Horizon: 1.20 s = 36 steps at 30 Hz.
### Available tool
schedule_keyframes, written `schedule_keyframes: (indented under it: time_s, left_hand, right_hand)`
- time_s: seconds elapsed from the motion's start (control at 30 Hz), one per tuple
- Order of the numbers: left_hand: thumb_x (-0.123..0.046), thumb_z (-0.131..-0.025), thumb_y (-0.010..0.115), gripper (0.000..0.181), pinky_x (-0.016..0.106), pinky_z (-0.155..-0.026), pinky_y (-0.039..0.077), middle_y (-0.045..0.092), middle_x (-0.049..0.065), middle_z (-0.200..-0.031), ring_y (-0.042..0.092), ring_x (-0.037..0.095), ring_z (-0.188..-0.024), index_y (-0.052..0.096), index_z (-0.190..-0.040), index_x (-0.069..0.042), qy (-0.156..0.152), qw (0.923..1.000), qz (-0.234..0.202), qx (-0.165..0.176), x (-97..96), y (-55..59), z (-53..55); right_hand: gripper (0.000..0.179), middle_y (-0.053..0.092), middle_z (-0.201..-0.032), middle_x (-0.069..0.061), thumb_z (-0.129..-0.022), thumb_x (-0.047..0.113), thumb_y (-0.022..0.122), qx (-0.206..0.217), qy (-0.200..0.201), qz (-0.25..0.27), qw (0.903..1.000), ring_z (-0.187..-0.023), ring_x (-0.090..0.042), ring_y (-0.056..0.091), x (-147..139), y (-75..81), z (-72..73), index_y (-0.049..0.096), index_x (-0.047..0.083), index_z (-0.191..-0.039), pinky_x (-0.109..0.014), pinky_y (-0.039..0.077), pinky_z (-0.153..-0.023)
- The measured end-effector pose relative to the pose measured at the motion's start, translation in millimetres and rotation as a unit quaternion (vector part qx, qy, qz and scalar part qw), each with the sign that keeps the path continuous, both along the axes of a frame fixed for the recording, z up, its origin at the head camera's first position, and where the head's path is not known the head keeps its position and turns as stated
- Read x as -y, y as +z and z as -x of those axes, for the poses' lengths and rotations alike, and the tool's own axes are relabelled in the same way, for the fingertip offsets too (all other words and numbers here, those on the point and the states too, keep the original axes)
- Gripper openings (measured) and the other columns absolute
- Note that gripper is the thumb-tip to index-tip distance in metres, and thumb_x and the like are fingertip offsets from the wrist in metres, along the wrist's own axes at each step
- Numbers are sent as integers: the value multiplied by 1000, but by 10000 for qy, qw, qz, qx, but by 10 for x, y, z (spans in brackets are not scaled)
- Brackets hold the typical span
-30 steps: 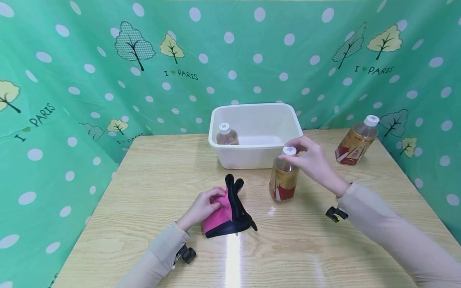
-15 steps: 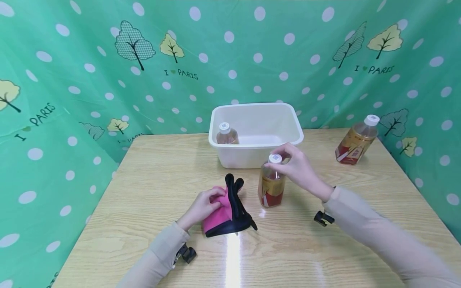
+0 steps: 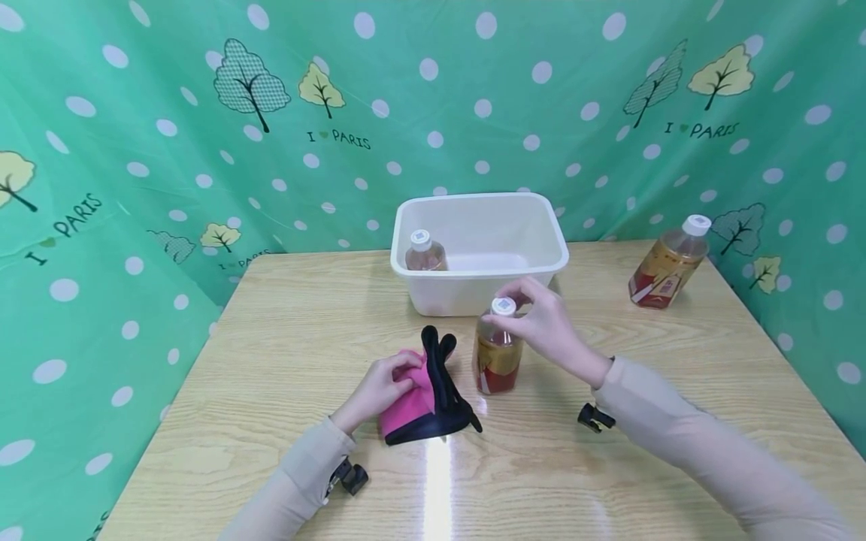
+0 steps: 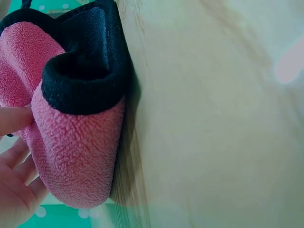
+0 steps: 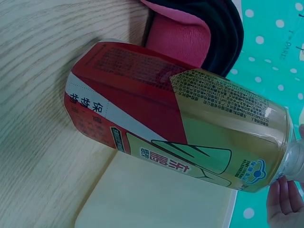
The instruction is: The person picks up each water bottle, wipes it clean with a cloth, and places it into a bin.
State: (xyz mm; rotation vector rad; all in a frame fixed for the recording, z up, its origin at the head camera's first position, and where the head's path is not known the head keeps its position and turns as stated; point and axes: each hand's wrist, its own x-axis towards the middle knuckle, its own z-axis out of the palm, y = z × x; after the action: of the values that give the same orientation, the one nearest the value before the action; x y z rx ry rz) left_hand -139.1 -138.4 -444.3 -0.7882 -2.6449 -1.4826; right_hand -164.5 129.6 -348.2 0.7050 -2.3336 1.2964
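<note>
On a pale wood-grain table (image 3: 304,315), a person's right hand (image 3: 544,319) grips a transparent plastic bottle with a gold-and-red label (image 3: 497,364) around its neck and white cap. The bottle is upright, just beside a pink fleece pouch with black trim (image 3: 406,409) and in front of a white plastic tub (image 3: 440,294). The left hand (image 3: 379,385) pinches the pouch's fleece. Whether the bottle's base touches the table is unclear; a firm neck grip, kept vertical and clear of the trim, seems wisest
</note>
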Motion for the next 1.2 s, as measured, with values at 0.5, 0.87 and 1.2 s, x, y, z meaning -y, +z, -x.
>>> schedule_keyframes:
  time_s: [0.5, 0.87, 1.2]
  left_hand:
    - [17, -70, 56, 29, 28, -82, 48, 61, 15, -103, 56, 26, -98, 62, -94, 1, 67, 9996, -182, 228, -17, 16, -13]
    - [18, -71, 55, 24, 35, -81, 49, 60, 22, -103, 56, 33, -97, 59, -92, 7, 132, 9994, -105, 297, -133, 309, -111]
    - [12, -73, 58, 25, 27, -74, 49, 61, 16, -105, 58, 24, -89, 61, -95, 1, 123, 9997, -186, 84, -167, 172, 62]
  right_hand:
    - [32, 53, -82, -3, -61, 8, 78, -681, 93, -20, 9976, -72, -11, 52, 60, -55, -59, 59, 3, -86, -23, 48, -61]
    - [34, 63, -89, -8, -61, 3, 76, -900, 294, 28, 9955, -78, -15, 57, 4, -72, -75, 64, -1, -93, -18, 49, -67]
    - [35, 65, -96, -10, -68, 3, 72, -799, 361, -228, 9959, -84, -15, 55, -68, -65, -93, 64, 0, -101, -23, 48, -68]
